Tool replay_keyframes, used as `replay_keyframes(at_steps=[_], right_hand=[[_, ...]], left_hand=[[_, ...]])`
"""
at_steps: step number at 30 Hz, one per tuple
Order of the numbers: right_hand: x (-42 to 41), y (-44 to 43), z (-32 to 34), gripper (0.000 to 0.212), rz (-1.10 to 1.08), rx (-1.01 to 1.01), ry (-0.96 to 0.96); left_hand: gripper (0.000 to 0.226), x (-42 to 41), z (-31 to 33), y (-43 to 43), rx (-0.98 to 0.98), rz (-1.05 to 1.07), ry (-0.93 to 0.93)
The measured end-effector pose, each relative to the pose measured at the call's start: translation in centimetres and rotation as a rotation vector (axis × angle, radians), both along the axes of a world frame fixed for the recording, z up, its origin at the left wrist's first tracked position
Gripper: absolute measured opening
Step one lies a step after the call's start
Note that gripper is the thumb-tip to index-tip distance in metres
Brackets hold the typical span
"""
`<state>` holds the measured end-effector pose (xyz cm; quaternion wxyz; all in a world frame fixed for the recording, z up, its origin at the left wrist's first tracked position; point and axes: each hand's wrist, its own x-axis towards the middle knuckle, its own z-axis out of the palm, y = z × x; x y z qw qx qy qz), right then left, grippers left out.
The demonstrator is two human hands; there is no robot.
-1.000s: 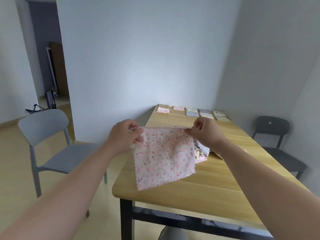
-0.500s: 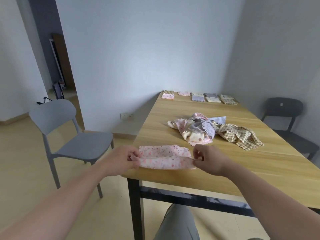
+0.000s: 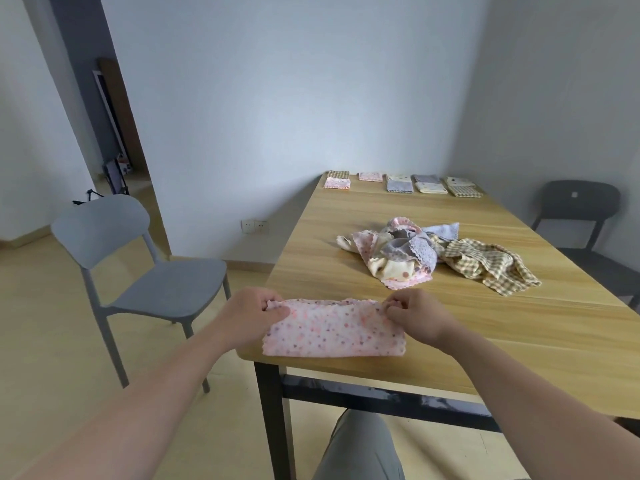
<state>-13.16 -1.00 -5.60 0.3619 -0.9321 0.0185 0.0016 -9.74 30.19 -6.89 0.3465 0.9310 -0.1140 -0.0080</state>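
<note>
Wooden table (image 3: 450,341) | pink cloth (image 3: 332,332) folded | left hand (image 3: 247,315); right hand (image 3: 420,315) pinch corners

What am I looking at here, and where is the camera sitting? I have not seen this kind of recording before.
There is no machine: a person works with bare hands, and the single camera sits on their head, looking forward and down, so both forearms reach in from below. The left hand and right hand each pinch a far corner of a pink dotted cloth, which lies doubled over at the near edge of a wooden table. Further along lies a loose heap of cloths, and at the far end a row of folded cloths. A grey chair stands to the left.
</note>
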Motion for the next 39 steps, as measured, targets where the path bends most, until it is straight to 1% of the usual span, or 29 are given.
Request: replay_keyframes(at_steps=[4, 7, 10, 12, 13, 14, 15, 17, 19, 20, 21, 24, 25, 26, 28, 32, 36, 38, 39], right_hand=[[3.1, 0.5, -1.2, 0.022, -0.043, -0.113, -0.022], [4.7, 0.8, -2.0, 0.022, -0.058, -0.188, 0.003], [5.9, 0.7, -3.5, 0.033, -0.033, -0.291, 0.044], [6.3, 0.4, -4.2, 0.042, 0.001, -0.395, 0.087], [6.3, 0.4, -4.3, 0.046, 0.007, -0.41, 0.094], [6.4, 0.4, -4.5, 0.046, 0.005, -0.395, 0.08], [6.4, 0.4, -4.4, 0.041, -0.001, -0.367, 0.066], [6.1, 0.6, -3.9, 0.021, -0.002, -0.288, 0.028], [5.8, 0.7, -3.3, 0.008, 0.01, -0.172, 0.019], [5.7, 0.6, -3.1, 0.007, 0.012, -0.102, 0.014], [5.5, 0.6, -2.8, 0.011, 0.013, -0.044, 0.001], [5.2, 0.2, -1.9, 0.028, -0.007, 0.138, -0.007], [4.9, 0.1, -1.5, 0.032, -0.008, 0.18, 0.003], [4.7, 0.0, -1.2, 0.032, -0.004, 0.198, 0.006], [4.5, -0.3, -0.6, 0.027, 0.016, 0.165, -0.002], [3.3, -0.8, 0.6, 0.018, 0.057, 0.115, -0.053], [2.1, -1.4, 1.8, 0.02, 0.054, 0.083, -0.101], [1.6, -1.8, 2.3, 0.022, 0.039, 0.069, -0.113], [1.4, -2.0, 2.5, 0.024, 0.035, 0.068, -0.119]], left_hand=[[0.013, 2.5, -0.6, -0.6, 0.068, 0.021, -0.093], [0.013, 4.0, -1.4, -1.0, 0.116, 0.029, -0.131], [0.006, 4.9, -2.6, -1.2, 0.168, 0.021, -0.157], [0.011, 5.3, -3.4, -1.2, 0.186, -0.005, -0.135], [0.016, 5.3, -3.6, -1.1, 0.191, -0.015, -0.128], [0.021, 5.4, -3.7, -1.1, 0.197, -0.02, -0.122], [0.026, 5.5, -3.6, -1.1, 0.199, -0.025, -0.113], [0.031, 5.9, -3.3, -1.5, 0.209, -0.043, -0.069], [0.031, 5.9, -2.6, -2.0, 0.223, -0.061, -0.001], [0.029, 5.9, -2.3, -2.2, 0.226, -0.067, 0.017], [0.026, 5.9, -2.0, -2.3, 0.217, -0.069, 0.019], [0.01, 5.7, -1.3, -2.2, 0.163, -0.049, 0.008], [0.011, 5.5, -1.1, -2.1, 0.124, -0.04, 0.008], [0.015, 5.3, -0.8, -2.1, 0.082, -0.031, 0.004], [0.019, 4.9, -0.1, -2.1, 0.019, -0.015, -0.023], [0.015, 4.0, 1.4, -2.2, -0.028, -0.002, -0.074], [0.029, 3.0, 2.3, -1.7, -0.047, 0.007, -0.094], [0.029, 2.4, 2.8, -1.7, -0.048, -0.011, -0.105], [0.025, 2.2, 3.0, -1.7, -0.048, -0.021, -0.111]])
